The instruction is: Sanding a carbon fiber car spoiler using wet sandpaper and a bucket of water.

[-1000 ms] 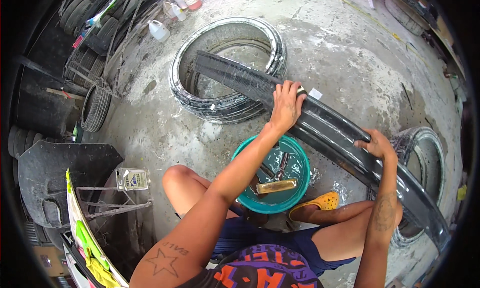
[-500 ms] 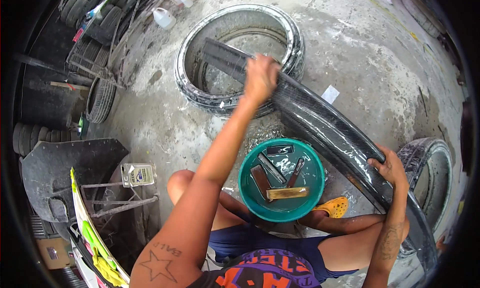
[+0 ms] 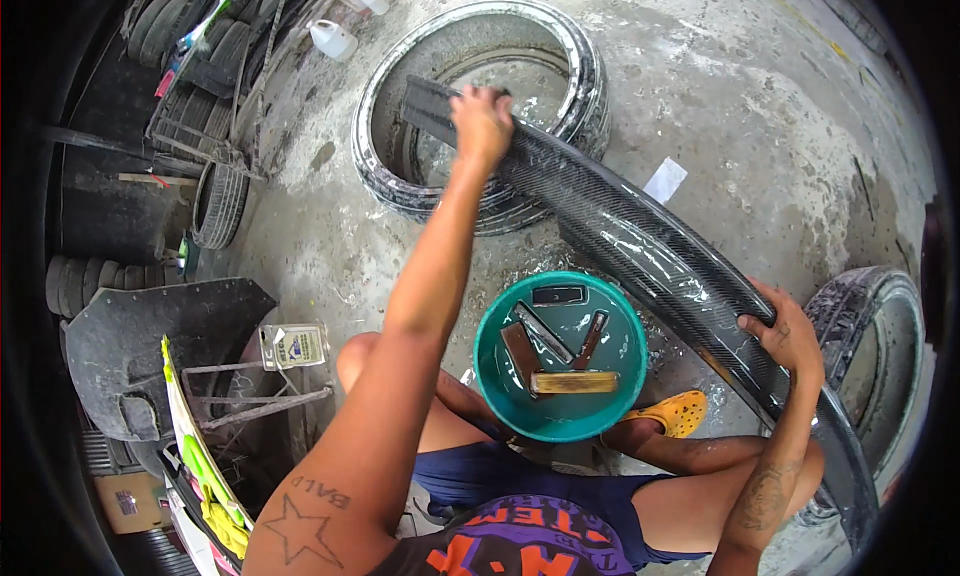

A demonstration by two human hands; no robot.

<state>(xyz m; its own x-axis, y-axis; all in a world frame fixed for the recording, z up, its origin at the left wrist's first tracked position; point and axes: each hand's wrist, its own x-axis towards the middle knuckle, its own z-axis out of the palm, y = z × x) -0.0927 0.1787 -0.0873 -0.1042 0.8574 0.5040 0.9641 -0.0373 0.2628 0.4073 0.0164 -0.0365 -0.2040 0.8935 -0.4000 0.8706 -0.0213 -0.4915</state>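
A long, curved, wet carbon-fibre panel [image 3: 640, 236] slants from the large tyre at top centre down to the lower right. My left hand [image 3: 482, 126] is on its upper end, fingers curled down. A bit of something dark shows at the fingertips, too hidden to name. Lower down, my right hand [image 3: 790, 331] grips the panel's edge, thumb on the glossy face and fingers over the far side. Below the panel stands a green basin [image 3: 484, 321] of water holding a yellowish block [image 3: 575, 383], a brown block [image 3: 520, 356] and several darker ones.
The panel's upper end lies over a large tyre [image 3: 590, 126]; a second tyre [image 3: 910, 346] is at right, beside its lower end. A white paper piece [image 3: 665, 180] and a jug [image 3: 332, 40] are on the concrete floor. Black panels [image 3: 150, 346] and tyres crowd the left. An orange clog [image 3: 675, 416] is beside the basin.
My left hand has slid up and left along the panel toward its upper end. My right hand keeps its hold on the edge. The whole view has shifted slightly.
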